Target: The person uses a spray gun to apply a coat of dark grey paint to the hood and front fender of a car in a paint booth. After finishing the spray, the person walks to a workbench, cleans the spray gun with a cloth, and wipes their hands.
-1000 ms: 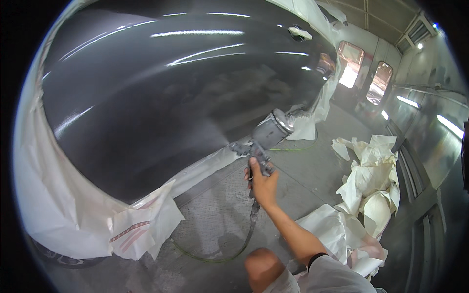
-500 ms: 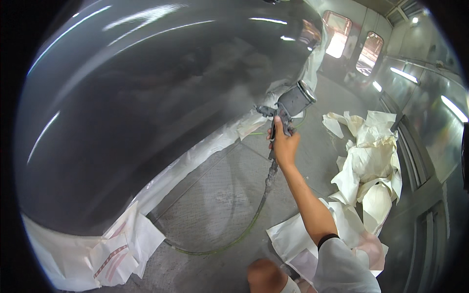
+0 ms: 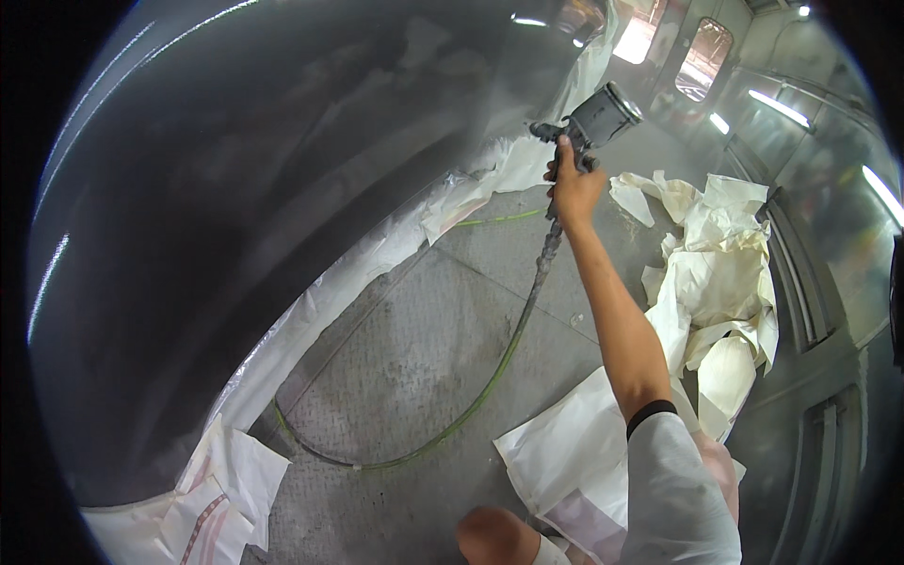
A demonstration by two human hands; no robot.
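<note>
My right hand (image 3: 576, 186) is wrapped round the grip of a paint spray gun (image 3: 571, 141), its arm stretched far forward. A dark grey cup (image 3: 603, 115) with a silvery lid sits tilted on top of the gun. The nozzle points left at a large, glossy dark grey car body panel (image 3: 311, 179), a short way off its surface. From the grip hangs a greenish air hose (image 3: 490, 381), which loops over the floor to the left. White masking paper (image 3: 325, 301) lines the panel's lower edge. My left hand is out of view.
Crumpled cream paper (image 3: 720, 264) lies along the right wall, and flatter paper sheets (image 3: 574, 447) lie beside my right arm. The grey textured floor (image 3: 377, 377) runs between panel and paper. A bare knee (image 3: 497, 537) shows at the bottom. Tube lights (image 3: 780, 108) shine at the right.
My right hand has carried the spray gun forward and slightly right along the panel, with the hose trailing. The view has shifted a little too.
</note>
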